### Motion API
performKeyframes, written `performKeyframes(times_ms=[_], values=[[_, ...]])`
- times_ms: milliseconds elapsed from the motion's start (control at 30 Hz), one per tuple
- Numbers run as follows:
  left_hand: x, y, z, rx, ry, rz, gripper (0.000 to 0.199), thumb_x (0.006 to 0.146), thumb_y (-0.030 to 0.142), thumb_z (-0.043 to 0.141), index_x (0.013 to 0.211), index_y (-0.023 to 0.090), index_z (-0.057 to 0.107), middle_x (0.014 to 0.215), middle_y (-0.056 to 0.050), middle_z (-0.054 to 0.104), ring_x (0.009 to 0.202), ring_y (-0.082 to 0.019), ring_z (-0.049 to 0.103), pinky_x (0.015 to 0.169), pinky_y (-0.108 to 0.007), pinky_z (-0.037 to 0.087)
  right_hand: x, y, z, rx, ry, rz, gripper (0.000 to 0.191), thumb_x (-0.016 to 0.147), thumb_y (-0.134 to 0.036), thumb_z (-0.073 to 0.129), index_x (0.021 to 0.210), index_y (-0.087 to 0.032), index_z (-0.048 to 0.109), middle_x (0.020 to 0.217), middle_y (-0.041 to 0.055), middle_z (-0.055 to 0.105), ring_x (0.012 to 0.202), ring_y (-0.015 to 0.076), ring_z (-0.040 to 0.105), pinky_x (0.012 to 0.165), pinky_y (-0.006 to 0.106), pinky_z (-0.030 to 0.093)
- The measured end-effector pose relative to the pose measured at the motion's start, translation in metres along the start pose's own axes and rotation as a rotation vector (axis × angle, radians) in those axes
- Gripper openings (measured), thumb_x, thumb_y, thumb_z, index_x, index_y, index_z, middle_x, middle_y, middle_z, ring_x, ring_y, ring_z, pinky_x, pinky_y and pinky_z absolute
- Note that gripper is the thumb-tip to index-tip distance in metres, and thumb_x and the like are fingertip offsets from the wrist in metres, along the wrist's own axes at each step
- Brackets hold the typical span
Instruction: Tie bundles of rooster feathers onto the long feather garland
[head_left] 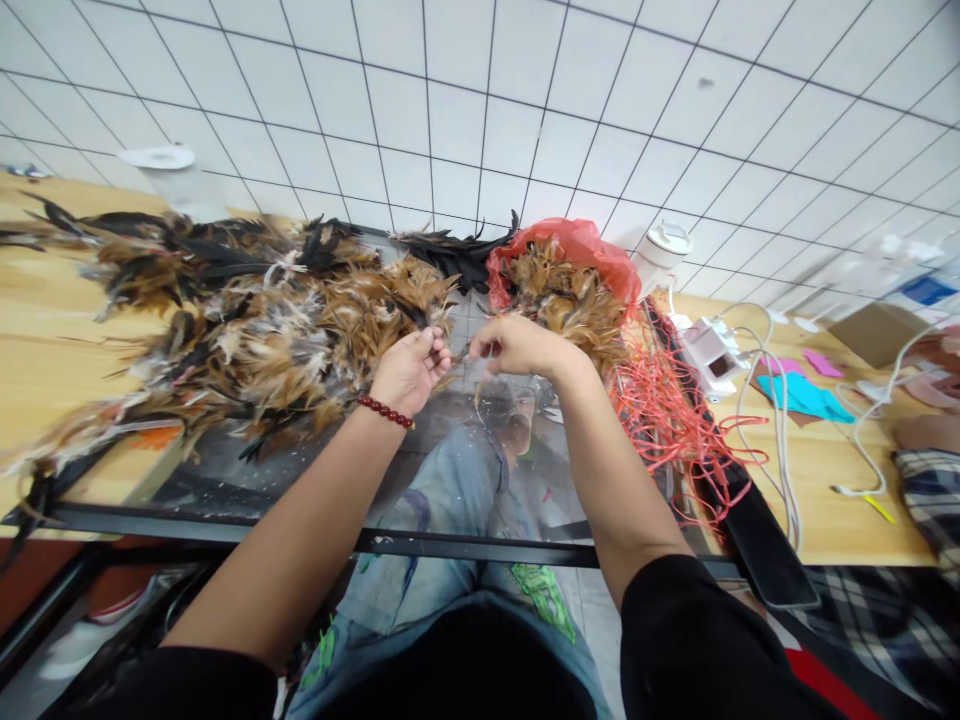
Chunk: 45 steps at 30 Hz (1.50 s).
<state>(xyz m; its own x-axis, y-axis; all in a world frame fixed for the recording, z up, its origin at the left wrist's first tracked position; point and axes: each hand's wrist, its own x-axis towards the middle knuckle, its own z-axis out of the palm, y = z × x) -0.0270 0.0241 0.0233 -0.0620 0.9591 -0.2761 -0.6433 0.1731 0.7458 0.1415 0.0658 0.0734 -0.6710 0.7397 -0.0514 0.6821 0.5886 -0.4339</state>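
My left hand, wearing a dark red bead bracelet, is closed with the thumb against the curled fingers. It is at the right edge of a large pile of brown, grey and black feathers; what it pinches is too small to make out. Just to its right, my right hand points inward with bent fingers drawn together. A thin dark strand or feather seems to lie between the two hands, blurred. Beneath both hands is a transparent tabletop, with bits of fluff on it.
A red plastic bag holds more brown feathers behind my right hand. Tangled red string lies to the right, beside a phone and white cables. Black feathers lie by the tiled wall. A white lamp base stands behind.
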Motion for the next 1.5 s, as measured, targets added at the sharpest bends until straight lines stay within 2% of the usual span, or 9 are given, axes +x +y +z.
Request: performKeyframes(times_ms=[100,267,367,567,800,1033,1133,1300,1500], values=[[0.000,-0.001,0.000,0.005,-0.008,-0.017,0.017,0.093,0.013,0.053,0.078,0.012,0.061,0.059,0.003,0.054,0.051,-0.005,0.054,0.052,-0.015,0.046,0.001,0.000,0.005,-0.028,-0.261,0.008,0.035,0.065,-0.007,0.076,0.098,-0.019,0.076,0.078,-0.0027,0.067,0.070,0.0099,0.056,0.065,0.020,0.039],[0.001,-0.003,-0.001,0.076,0.019,-0.024,0.009,0.086,0.012,0.065,0.077,0.012,0.061,0.063,0.000,0.060,0.057,-0.007,0.061,0.060,-0.018,0.052,0.012,-0.005,0.023,-0.047,-0.382,0.010,0.021,0.066,-0.012,0.077,0.085,-0.017,0.078,0.068,-0.0036,0.065,0.063,0.0092,0.054,0.059,0.019,0.036],[0.000,-0.005,0.000,0.165,0.039,-0.014,0.009,0.083,0.012,0.066,0.076,0.011,0.061,0.069,-0.004,0.066,0.063,-0.010,0.065,0.067,-0.024,0.056,0.011,-0.005,0.019,-0.058,-0.245,-0.053,0.011,0.072,-0.010,0.070,0.080,-0.015,0.076,0.070,-0.0018,0.067,0.067,0.0097,0.055,0.063,0.019,0.036],[-0.004,-0.010,0.005,0.315,-0.005,0.001,0.012,0.083,0.015,0.066,0.073,0.010,0.061,0.070,-0.009,0.070,0.065,-0.015,0.069,0.071,-0.030,0.057,-0.001,-0.012,0.000,-0.167,0.167,-0.044,0.020,0.080,-0.014,0.057,0.092,-0.016,0.073,0.083,0.0031,0.071,0.073,0.0132,0.058,0.066,0.023,0.034],[-0.007,-0.011,0.004,0.457,-0.068,0.012,0.018,0.082,0.019,0.069,0.068,0.010,0.063,0.062,-0.006,0.066,0.053,-0.012,0.063,0.057,-0.024,0.053,-0.001,-0.022,0.002,-0.280,0.215,-0.008,0.020,0.081,-0.019,0.055,0.090,-0.018,0.072,0.089,0.0062,0.072,0.083,0.0187,0.061,0.069,0.027,0.035],[-0.004,-0.008,0.000,0.350,-0.155,-0.117,0.014,0.080,0.014,0.070,0.069,0.010,0.063,0.064,-0.005,0.064,0.055,-0.011,0.061,0.057,-0.023,0.051,0.000,-0.018,0.003,-0.255,0.238,-0.015,0.021,0.084,-0.018,0.051,0.093,-0.018,0.071,0.092,0.0061,0.070,0.088,0.0194,0.061,0.075,0.028,0.039],[-0.002,-0.007,-0.002,0.260,-0.128,-0.125,0.010,0.084,0.011,0.063,0.073,0.010,0.063,0.068,-0.005,0.065,0.062,-0.011,0.063,0.065,-0.025,0.054,0.000,-0.015,0.004,-0.223,0.284,-0.039,0.028,0.084,-0.024,0.057,0.109,-0.018,0.066,0.107,0.0074,0.067,0.097,0.0209,0.060,0.081,0.030,0.042],[0.001,-0.008,-0.003,0.163,-0.129,-0.139,0.011,0.087,0.011,0.058,0.078,0.011,0.064,0.071,-0.002,0.066,0.060,-0.010,0.062,0.066,-0.026,0.054,0.002,-0.016,0.014,-0.225,0.286,-0.097,0.071,0.074,-0.029,0.072,0.139,-0.020,0.044,0.131,0.0115,0.054,0.114,0.0263,0.054,0.093,0.039,0.044],[0.001,-0.010,-0.002,0.103,-0.171,-0.142,0.009,0.085,0.016,0.065,0.077,0.014,0.063,0.066,-0.001,0.065,0.063,-0.011,0.063,0.070,-0.028,0.056,0.008,-0.025,0.021,-0.243,0.338,-0.052,0.067,0.080,-0.018,0.060,0.143,-0.020,0.038,0.135,0.0140,0.050,0.122,0.0311,0.049,0.100,0.050,0.040]])
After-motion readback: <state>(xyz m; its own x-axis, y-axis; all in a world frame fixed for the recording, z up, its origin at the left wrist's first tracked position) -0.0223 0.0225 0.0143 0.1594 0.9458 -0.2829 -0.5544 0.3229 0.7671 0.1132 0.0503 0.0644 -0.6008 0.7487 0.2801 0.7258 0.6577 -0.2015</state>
